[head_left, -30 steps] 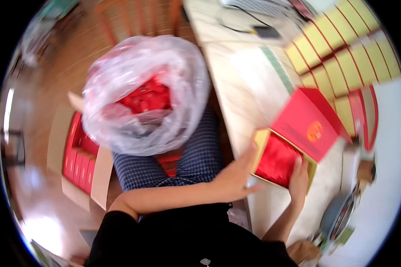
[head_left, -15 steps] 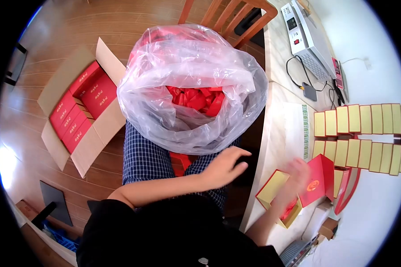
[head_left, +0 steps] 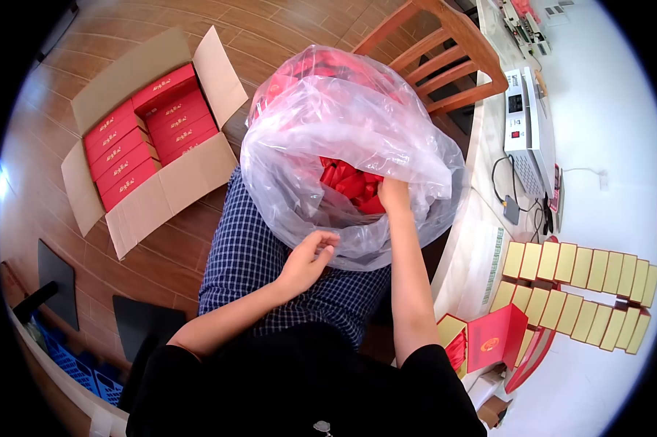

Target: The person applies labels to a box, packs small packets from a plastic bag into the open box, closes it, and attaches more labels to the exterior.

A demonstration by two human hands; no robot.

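A large clear plastic bag (head_left: 299, 138) full of shiny red packets (head_left: 350, 183) rests over my lap. My right hand (head_left: 394, 193) reaches into its mouth, with the fingers hidden among the packets; whether they grip one cannot be seen. Just below the bag's near rim is my left hand (head_left: 306, 264), thumb and fingers apart, holding nothing. On the table to the right, partly behind my right arm, an open red and yellow gift box (head_left: 454, 328) has red packets inside. Its red lid (head_left: 497, 339) bears a round orange emblem.
An open carton (head_left: 171, 186) of red boxes stands on the floor at left. Rows of yellow-sided boxes (head_left: 569, 262) line the table at right. A white machine (head_left: 529, 135) with a cable sits farther back. A wooden chair (head_left: 452, 54) stands beyond the bag.
My right hand has moved from the gift box into the bag's mouth. My left hand has shifted left beside the rim. The box now holds more visible red. The view has turned.
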